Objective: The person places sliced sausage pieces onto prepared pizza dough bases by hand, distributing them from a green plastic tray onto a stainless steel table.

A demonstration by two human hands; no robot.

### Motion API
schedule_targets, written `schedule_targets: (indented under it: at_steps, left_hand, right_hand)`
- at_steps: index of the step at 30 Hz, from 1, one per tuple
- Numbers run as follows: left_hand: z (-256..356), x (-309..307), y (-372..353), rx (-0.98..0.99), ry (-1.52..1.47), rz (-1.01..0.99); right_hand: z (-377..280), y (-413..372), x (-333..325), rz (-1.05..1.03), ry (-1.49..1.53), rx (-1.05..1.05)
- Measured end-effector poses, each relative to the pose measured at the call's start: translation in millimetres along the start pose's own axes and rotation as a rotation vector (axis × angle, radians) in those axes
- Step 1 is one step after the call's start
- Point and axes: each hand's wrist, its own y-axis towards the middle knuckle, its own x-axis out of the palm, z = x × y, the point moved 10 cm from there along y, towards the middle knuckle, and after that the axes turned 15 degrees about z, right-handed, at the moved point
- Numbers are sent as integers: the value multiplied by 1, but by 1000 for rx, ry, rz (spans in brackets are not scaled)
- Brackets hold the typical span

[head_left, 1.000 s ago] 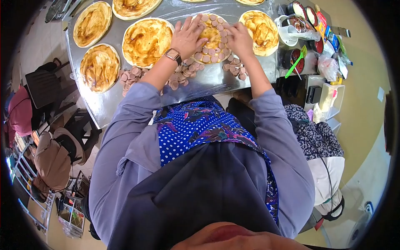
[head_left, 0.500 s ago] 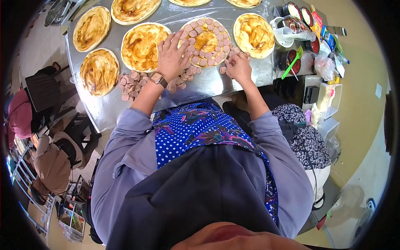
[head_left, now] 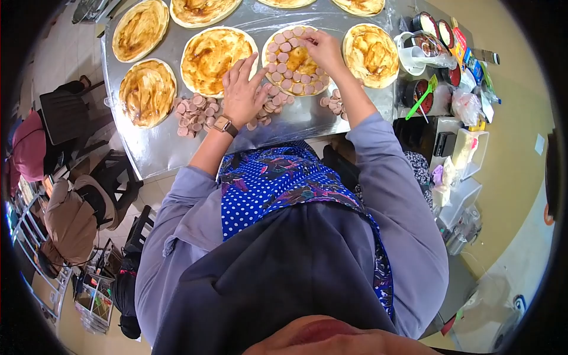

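Note:
A round flat dough base (head_left: 300, 58) spread with orange-brown sauce carries a ring of pink sausage slices, with sauce showing in its middle. My right hand (head_left: 324, 52) is over its upper right part, fingertips pinched on a sausage slice that they mostly cover. My left hand (head_left: 241, 94), wearing a watch (head_left: 222, 123), has its fingers spread beside that base, partly over the edge of another sauced base (head_left: 210, 59). Loose sausage slices lie in a left pile (head_left: 194, 115), a middle pile (head_left: 273, 107) near my left hand, and a right pile (head_left: 334, 105) beneath my right forearm.
More sauced bases surround these on the metal table (head_left: 177, 155), including one at right (head_left: 371, 56) and one at left (head_left: 148, 94). Tubs, a white jug (head_left: 411, 54), a green spatula (head_left: 422, 97) and packets crowd the right end. Chairs stand at the left.
My right hand has moved up and left from the right sausage pile to the upper part of the topped base. My left hand stays nearly in place; the whole view has shifted slightly.

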Motion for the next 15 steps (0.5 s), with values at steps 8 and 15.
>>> schedule_targets:
  at_steps: [8,15]
  left_hand:
    - [-21,-10,-20,-59,51,-20]
    - [-20,-14,-18,-50,53,-11]
  right_hand:
    - [-22,-1,11,56,-327,-233]
    - [-42,-23,2,120,-234,-398]
